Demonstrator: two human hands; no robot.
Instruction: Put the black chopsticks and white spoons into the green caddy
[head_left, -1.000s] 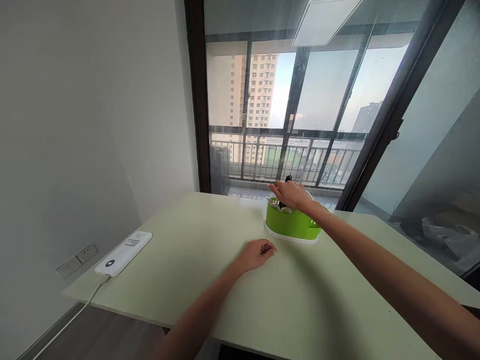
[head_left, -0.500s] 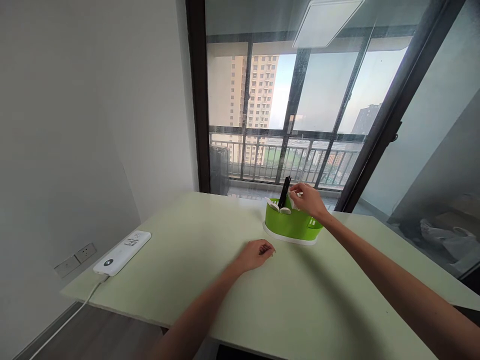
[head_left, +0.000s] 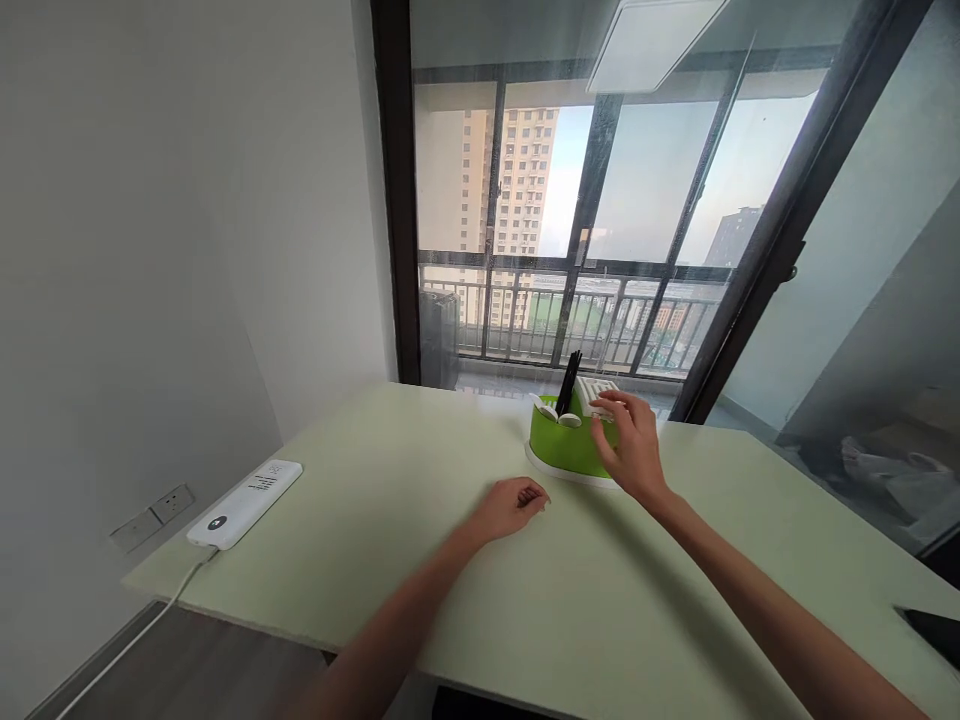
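Observation:
A green utensil caddy [head_left: 559, 446] with a white base [head_left: 556, 473] stands toward the far side of the table. Black chopsticks [head_left: 570, 384] lean up out of it, beside a white spoon [head_left: 570, 421] and other white utensils. A white slotted piece [head_left: 597, 386] sits at its right end. In front of that end is my right hand [head_left: 631, 445], thumb and fingers apart, nothing between them; whether it touches the caddy I cannot tell. My left hand [head_left: 511, 506] rests on the tabletop nearer me, fingers curled in loosely around nothing visible.
The pale table [head_left: 360, 470] reaches toward a glass sliding door with a dark frame [head_left: 397, 200]. On its left edge lies a white power strip [head_left: 246, 505] with a cable hanging down. A dark object [head_left: 930, 632] is at the right edge.
My right hand has come back toward me and down from the top of the caddy, its fingers spreading. The white slotted piece now shows. My left hand has stayed put.

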